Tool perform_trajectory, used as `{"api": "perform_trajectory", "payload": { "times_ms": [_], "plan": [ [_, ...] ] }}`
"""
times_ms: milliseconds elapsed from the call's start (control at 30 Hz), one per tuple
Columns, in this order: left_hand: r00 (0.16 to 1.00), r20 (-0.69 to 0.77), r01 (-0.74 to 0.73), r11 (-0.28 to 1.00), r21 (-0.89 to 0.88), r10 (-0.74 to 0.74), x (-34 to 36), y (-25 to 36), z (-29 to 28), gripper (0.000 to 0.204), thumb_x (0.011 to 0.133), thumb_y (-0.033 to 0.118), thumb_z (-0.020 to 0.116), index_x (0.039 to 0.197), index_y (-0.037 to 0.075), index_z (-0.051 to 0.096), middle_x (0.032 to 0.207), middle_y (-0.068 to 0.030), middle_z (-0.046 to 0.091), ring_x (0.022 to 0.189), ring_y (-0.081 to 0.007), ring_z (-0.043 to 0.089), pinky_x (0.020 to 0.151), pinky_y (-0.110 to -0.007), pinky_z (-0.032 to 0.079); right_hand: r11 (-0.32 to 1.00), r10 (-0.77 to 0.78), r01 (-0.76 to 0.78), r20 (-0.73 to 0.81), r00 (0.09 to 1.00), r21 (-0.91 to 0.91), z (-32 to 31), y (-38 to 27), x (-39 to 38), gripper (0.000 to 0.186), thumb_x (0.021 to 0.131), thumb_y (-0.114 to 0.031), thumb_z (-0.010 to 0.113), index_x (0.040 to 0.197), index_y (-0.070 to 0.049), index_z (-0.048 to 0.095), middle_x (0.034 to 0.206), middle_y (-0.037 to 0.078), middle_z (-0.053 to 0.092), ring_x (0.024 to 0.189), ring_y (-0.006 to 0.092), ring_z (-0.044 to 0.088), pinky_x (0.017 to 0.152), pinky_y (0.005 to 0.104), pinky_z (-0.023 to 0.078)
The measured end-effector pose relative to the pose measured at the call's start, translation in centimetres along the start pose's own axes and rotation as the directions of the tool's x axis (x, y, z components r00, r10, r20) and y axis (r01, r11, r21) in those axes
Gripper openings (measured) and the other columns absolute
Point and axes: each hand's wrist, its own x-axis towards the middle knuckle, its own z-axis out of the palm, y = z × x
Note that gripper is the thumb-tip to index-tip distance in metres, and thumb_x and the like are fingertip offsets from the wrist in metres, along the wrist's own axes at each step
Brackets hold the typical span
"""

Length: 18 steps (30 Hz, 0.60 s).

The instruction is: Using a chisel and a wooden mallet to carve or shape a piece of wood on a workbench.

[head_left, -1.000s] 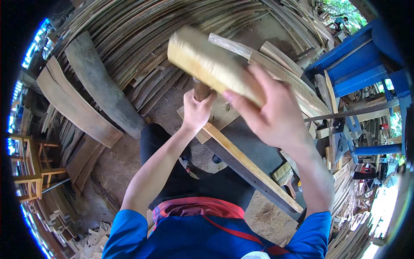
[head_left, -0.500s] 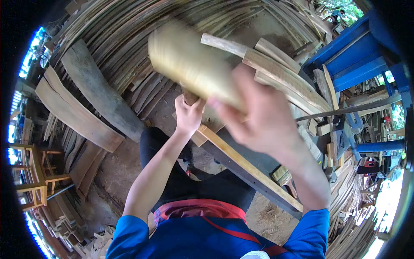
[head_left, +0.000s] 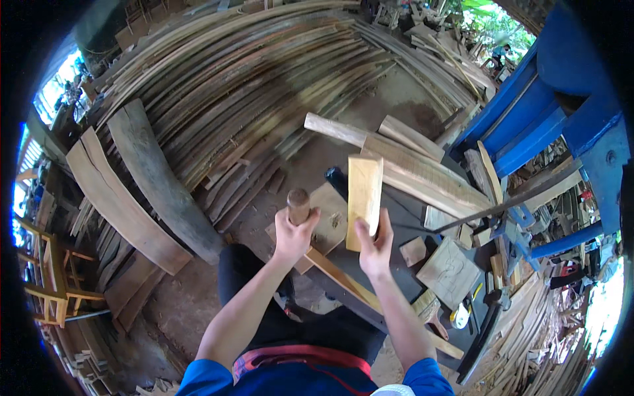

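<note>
My left hand (head_left: 295, 236) is closed around an upright round wooden handle (head_left: 298, 201), its darker top end poking out above the fist; whatever lies below the fist is hidden. A pale rectangular wooden block (head_left: 364, 198) is gripped at its near end by my right hand (head_left: 374, 247), to the right of the handle and apart from it. Under and behind my left hand lies a flat wooden board (head_left: 328, 208) with some shavings on it. A long wooden strip (head_left: 347, 284) runs along the near edge of the dark worktop.
On the right of the worktop lie a square wood slab (head_left: 449, 272), a brush (head_left: 428, 308), a tape measure (head_left: 459, 316) and a hammer (head_left: 490, 325). Thick planks (head_left: 429, 173) are stacked behind. A blue metal machine (head_left: 522, 132) stands right; curved slabs (head_left: 125, 204) lean left.
The wooden block, blurred and slanting over my left hand before, now stands apart on its right. My right hand has drawn back toward me, uncovering the worktop. My left hand keeps the handle.
</note>
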Motion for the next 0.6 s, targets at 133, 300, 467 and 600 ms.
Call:
{"api": "perform_trajectory", "payload": {
  "times_ms": [133,300,467,600],
  "plan": [
    [0.999,0.002,0.047,0.996,-0.082,-0.047,-0.3,0.6,0.1,0.027,0.083,0.011,0.068,0.063,0.004,0.050,0.058,0.0062,0.046,0.055,-0.0033,0.040,0.048,-0.027,0.031,0.997,-0.072,0.073,-0.054,0.996,0.011,0.3,1.7,0.0,0.029,0.091,-0.019,0.064,0.108,0.000,0.051,0.087,0.003,0.059,0.076,0.0061,0.051,0.065,0.0225,0.042],
    [0.999,-0.010,0.031,0.997,-0.069,-0.032,-0.4,1.2,0.3,0.026,0.084,0.012,0.068,0.064,0.004,0.053,0.056,0.0044,0.050,0.050,-0.0047,0.044,0.046,-0.026,0.032,0.996,-0.034,0.032,-0.028,0.999,-0.079,-0.1,2.9,-1.5,0.028,0.090,-0.012,0.062,0.111,0.001,0.050,0.090,0.004,0.058,0.082,0.0093,0.053,0.072,0.0252,0.044],
    [0.994,-0.001,0.105,0.982,-0.155,-0.106,0.2,1.7,-0.1,0.025,0.084,0.010,0.066,0.065,0.006,0.050,0.056,0.0034,0.047,0.047,-0.0066,0.042,0.044,-0.025,0.029,0.997,0.023,-0.025,-0.035,0.999,-0.069,-1.3,5.6,-1.0,0.034,0.085,-0.012,0.065,0.112,0.002,0.051,0.086,0.014,0.067,0.076,0.0134,0.062,0.069,0.0284,0.050],
    [0.994,-0.021,0.101,0.962,-0.255,-0.110,0.6,1.5,-0.3,0.020,0.084,0.006,0.063,0.071,0.006,0.048,0.056,0.0035,0.042,0.046,-0.0072,0.038,0.043,-0.026,0.026,0.993,0.007,-0.012,-0.041,0.999,-0.117,-1.4,5.5,-0.9,0.035,0.086,-0.015,0.066,0.112,0.002,0.051,0.088,0.016,0.068,0.079,0.0170,0.065,0.070,0.0301,0.051]
  ]
}}
